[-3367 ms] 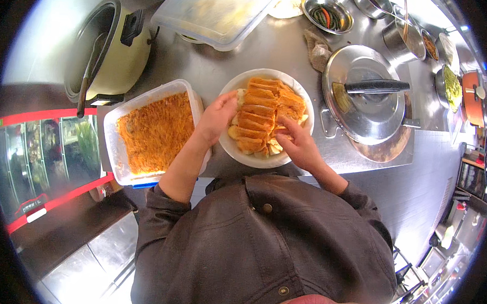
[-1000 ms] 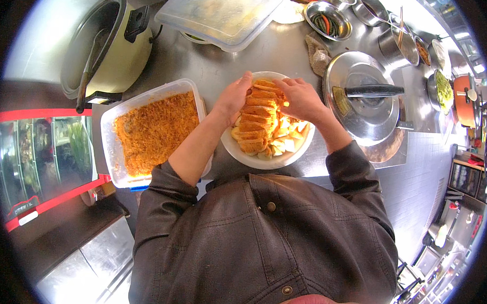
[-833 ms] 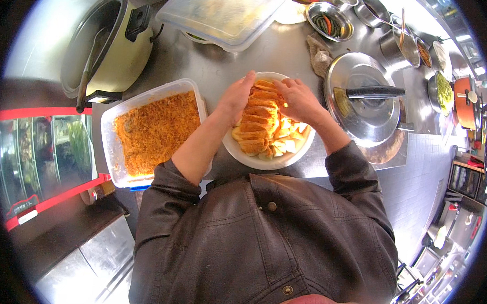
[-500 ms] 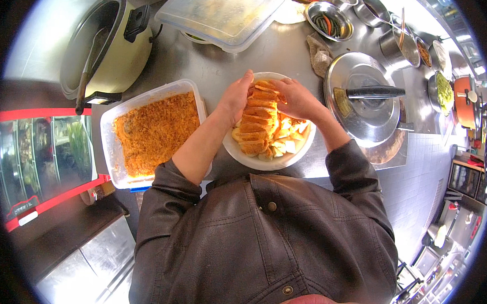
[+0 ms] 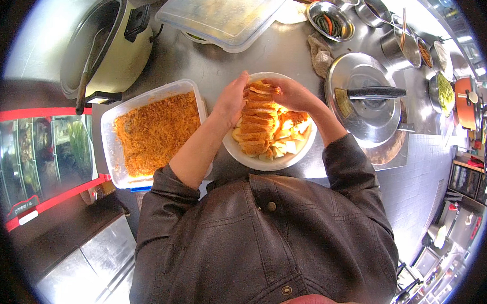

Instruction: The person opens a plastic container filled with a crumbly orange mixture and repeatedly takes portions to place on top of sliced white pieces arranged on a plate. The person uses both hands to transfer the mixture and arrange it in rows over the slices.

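A row of orange-brown sliced meat [image 5: 255, 124] lies over pale chunks [image 5: 278, 149] that look like potato, on a round white plate [image 5: 303, 154]. My left hand [image 5: 232, 100] rests along the left side of the row, its fingers stretched and close together, its thumb hidden. Over the far end of the slices curls my right hand [image 5: 292, 93], the fingertips pressing on the topmost pieces. Part of that far end is covered by the fingers.
A clear tub [image 5: 106, 134] of orange crumbs stands left of the plate. Behind are a cooker pot [image 5: 136, 62] with a ladle and a plastic lid [image 5: 221, 14]. To the right lie a metal pot lid [image 5: 357, 116], a cloth [image 5: 320, 55] and a bowl of peppers [image 5: 330, 26].
My right hand has shifted slightly left and curled further over the far end of the slices. My left hand has moved a little left and down.
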`<state>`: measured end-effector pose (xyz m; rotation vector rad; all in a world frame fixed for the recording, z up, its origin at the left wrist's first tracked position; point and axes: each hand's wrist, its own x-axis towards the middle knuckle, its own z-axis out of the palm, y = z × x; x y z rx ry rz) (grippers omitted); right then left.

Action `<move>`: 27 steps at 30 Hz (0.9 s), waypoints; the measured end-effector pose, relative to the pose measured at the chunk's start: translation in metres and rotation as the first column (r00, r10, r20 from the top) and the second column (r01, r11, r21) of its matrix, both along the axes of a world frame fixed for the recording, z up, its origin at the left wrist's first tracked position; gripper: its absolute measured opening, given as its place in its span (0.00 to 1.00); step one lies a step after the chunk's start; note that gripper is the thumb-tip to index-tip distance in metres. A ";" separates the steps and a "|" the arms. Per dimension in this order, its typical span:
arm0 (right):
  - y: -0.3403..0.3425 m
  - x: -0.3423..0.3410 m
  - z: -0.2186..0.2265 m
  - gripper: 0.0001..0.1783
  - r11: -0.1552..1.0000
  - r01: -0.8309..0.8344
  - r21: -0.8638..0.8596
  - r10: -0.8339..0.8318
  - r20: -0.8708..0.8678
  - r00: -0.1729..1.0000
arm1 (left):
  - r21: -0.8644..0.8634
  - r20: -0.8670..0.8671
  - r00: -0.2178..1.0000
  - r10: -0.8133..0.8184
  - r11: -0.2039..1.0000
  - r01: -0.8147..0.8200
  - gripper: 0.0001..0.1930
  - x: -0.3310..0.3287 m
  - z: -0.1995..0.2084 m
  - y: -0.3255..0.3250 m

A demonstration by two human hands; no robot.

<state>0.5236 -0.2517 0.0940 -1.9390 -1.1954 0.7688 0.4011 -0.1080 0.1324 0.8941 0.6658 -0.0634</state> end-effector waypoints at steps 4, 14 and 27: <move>0.006 0.009 -0.016 0.21 0.998 0.029 -0.049 -0.033 -0.090 0.995 | 0.003 0.032 1.000 -0.001 1.000 0.001 0.36 -0.002 -0.011 0.003; -0.024 -0.009 0.015 0.13 0.988 0.148 0.047 -0.153 0.451 0.879 | 0.229 0.054 0.998 -0.044 0.973 0.030 0.28 -0.013 -0.028 0.008; -0.078 -0.078 0.020 0.15 0.951 0.298 -0.081 -0.309 -0.238 0.921 | 0.120 -0.023 0.999 0.036 0.992 -0.033 0.25 -0.067 0.008 0.000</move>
